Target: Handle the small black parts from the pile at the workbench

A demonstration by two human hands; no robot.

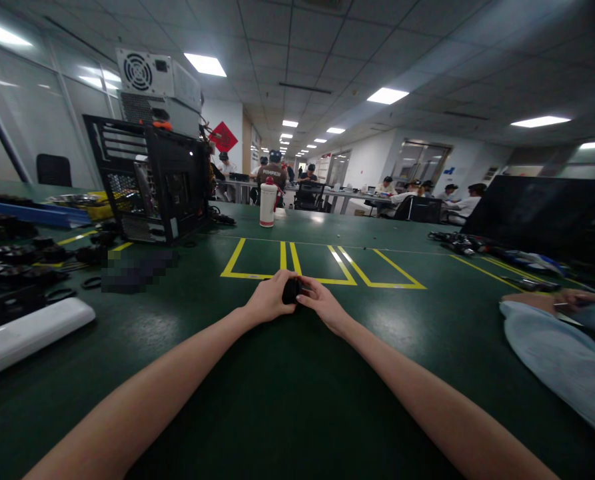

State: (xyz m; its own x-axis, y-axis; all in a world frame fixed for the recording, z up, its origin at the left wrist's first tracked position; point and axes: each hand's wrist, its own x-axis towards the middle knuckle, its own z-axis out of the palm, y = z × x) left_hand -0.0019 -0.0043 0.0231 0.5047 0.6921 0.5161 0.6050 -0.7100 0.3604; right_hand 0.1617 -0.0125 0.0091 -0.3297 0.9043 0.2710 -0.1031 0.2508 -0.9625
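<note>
At the far left, the room is closed off by a glass partition, before which a black chair is seen. The left of the dark green table is crowded: a long white casing is laid near a spread of black parts, with a blue strip behind them. Next, an open black computer case is stood upright, with metal power supply units stacked on top. A red diamond is hung on the white wall beyond, and a white bottle with a red top is set towards the table's far side. Across the middle, three outlines are marked in yellow tape; just before them a small black object is gripped between the fingers of the left hand and right hand. Whether it is rested on the table cannot be told. Behind, long tables are occupied by seated people in caps, under a gridded ceiling set with bright panels. At the right, a large black screen is stood behind tangled cables, and a co-worker's pale blue sleeve is rested on the table.
</note>
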